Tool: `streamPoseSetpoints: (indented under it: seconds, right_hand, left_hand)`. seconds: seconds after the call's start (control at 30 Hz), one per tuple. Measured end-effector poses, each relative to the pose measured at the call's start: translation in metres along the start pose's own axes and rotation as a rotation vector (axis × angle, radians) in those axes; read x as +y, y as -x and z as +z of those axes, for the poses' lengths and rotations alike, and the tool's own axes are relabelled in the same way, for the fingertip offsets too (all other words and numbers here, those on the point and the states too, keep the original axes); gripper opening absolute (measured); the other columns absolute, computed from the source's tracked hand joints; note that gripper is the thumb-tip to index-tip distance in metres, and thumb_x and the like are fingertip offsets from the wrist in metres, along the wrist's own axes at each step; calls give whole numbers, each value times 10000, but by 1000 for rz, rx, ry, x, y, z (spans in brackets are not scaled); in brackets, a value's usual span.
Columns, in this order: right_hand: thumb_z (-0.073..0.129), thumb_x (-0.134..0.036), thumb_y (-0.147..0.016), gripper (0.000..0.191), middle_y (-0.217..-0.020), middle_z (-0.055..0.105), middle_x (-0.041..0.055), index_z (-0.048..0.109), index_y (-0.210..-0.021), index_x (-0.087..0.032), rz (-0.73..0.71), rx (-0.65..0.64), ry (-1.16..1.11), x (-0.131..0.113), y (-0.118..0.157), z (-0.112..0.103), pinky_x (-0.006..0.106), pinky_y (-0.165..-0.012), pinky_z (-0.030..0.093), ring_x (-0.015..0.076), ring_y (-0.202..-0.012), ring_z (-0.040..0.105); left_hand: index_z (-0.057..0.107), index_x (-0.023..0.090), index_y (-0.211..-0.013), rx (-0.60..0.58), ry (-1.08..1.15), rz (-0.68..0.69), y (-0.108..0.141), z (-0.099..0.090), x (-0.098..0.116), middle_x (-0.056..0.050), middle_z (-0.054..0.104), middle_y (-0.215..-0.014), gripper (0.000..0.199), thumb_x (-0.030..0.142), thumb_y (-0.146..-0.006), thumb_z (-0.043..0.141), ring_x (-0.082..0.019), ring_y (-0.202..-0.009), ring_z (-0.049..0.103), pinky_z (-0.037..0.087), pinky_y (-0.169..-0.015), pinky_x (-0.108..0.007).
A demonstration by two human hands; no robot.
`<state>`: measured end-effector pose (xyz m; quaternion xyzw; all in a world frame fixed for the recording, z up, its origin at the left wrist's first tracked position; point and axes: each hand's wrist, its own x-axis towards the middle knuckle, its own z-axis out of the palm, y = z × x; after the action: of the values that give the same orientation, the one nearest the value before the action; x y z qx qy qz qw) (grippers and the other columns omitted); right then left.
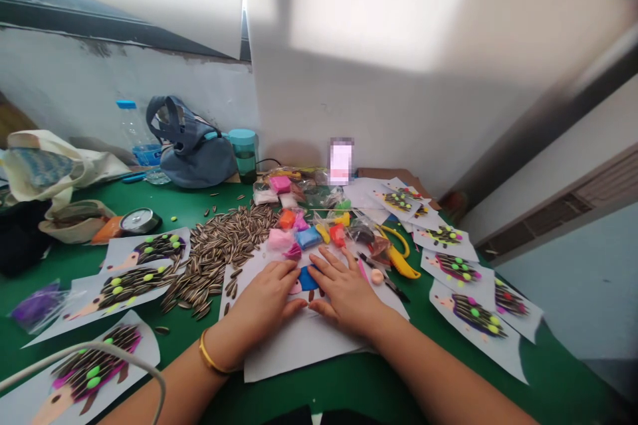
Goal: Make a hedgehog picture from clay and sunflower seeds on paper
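Both hands rest on white paper [284, 358] in front of me, around a flat blue clay shape [310, 279] with a pink part at its left and small brown pieces below. My left hand [272, 292] lies on the paper at the shape's left side, fingers stretched out. My right hand [343, 289] lies flat with fingers spread, its fingertips over the shape's right part. Just beyond the hands sit packs of coloured clay, among them a blue pack [309, 237], a pink pack [282, 239] and a red pack [337, 234].
A heap of sunflower seeds [214, 259] lies at the left. Finished hedgehog pictures on paper flank both sides, such as one at right [476, 319]. Yellow-handled scissors [403, 262] lie right of the clay. A teal cup [243, 159], a blue bag [199, 153] and a phone [341, 163] stand behind.
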<state>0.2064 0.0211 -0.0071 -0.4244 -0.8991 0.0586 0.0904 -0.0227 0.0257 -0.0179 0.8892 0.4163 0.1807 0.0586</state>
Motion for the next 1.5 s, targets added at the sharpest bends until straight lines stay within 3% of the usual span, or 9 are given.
streamPoseSetpoints:
  seconds: [0.63,0.83,1.03,1.2,1.5]
  right_hand:
    - [393,-614,-981,594,-1563,390,68,463,-1455,-262,-51,-50,-72,-9,-1,-5,618,-1196,20,280,-1501,189]
    - [404,-623,-969,594,-1600,314,72,493,-1432,-263,-43,-12,-28,-6,1,-4,652,-1179,30,316,-1498,183]
    - [389,-617,-980,559,-1575,369,70,523,-1404,-277,-39,-9,-58,-9,-1,-4,627,-1188,39,297,-1499,189]
    - [382,-613,-984,583,-1603,307,70,471,-1445,-268,-52,11,-30,-11,-3,-1,639,-1183,19,304,-1501,173]
    - [473,-535,-973,517,-1568,378,86,535,-1394,-241,-21,85,-2,-7,-2,-2,622,-1182,98,310,-1485,226]
  left_hand:
    - [621,167,-1272,7,25,-27,2,0,0,-152,632,-1311,490,333,-820,713,-336,-1205,585,494,-1024,-513]
    - [622,150,-1267,-7,25,-26,1,0,0,-161,626,-1317,513,341,-804,733,-344,-1209,579,489,-1026,-517]
    - [622,179,-1255,5,34,-22,1,-1,0,-141,627,-1315,475,323,-812,717,-327,-1200,583,486,-1025,-507]
    - [619,165,-1250,4,16,-12,1,1,-1,-146,617,-1328,472,312,-812,716,-327,-1212,572,480,-1032,-502]
    - [553,181,-1335,39,48,-20,4,4,-3,-142,607,-1341,553,389,-844,698,-326,-1225,565,469,-1041,-511]
